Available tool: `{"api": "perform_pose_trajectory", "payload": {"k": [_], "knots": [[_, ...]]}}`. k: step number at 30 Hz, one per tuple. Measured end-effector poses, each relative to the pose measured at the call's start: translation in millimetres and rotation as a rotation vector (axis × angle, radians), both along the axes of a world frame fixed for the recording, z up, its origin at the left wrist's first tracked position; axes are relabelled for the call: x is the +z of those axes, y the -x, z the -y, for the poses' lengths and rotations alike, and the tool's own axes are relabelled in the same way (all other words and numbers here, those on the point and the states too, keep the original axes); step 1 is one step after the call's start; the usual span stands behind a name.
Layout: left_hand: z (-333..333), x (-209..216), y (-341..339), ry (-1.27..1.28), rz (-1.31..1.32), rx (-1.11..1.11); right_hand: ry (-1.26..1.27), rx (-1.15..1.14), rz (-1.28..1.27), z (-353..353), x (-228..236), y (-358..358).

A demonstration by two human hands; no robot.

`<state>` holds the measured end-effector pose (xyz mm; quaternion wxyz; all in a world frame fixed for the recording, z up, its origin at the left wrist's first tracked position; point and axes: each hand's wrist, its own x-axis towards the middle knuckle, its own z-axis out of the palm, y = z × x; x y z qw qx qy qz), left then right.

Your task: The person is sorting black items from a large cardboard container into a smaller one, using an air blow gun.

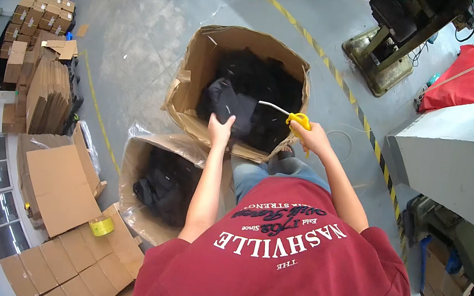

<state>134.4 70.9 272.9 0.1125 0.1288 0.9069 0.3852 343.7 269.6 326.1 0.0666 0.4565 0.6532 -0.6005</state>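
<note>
My left hand is closed on the lower edge of a dark, smooth-looking black piece; its exact kind I cannot make out. My right hand grips a yellow air blow gun, whose thin bent metal nozzle points left toward the black piece without touching it. Both hands are over the near side of a large open cardboard carton, which holds a heap of similar black pieces. A thin pale hose loops on the floor to the right.
A second carton, lined with clear plastic and holding black pieces, stands at near left. Closed boxes and a yellow tape roll lie beyond it. Yellow-black floor tape, a machine base and a grey cabinet are on the right.
</note>
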Motion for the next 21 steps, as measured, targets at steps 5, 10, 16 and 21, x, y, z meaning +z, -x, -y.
{"api": "perform_pose_trajectory", "payload": {"k": [5, 10, 16, 21], "knots": [[43.6, 24.3, -1.6, 0.371, -0.352, -0.375, 0.138, 0.285, -0.009, 10.9, 1.7, 6.1], [154.5, 56.7, 33.8, 0.542, -0.366, -0.084, 0.168, 0.307, -0.004, 19.6, 4.2, 10.1], [260.5, 68.4, 56.4, 1.210, -0.053, 0.402, 0.249, 0.322, 0.166, 34.0, -29.8, 15.1], [215.7, -1.3, 84.1, 0.415, -0.055, 0.126, 0.318, 0.235, 0.201, 60.7, -76.2, 14.0]]}}
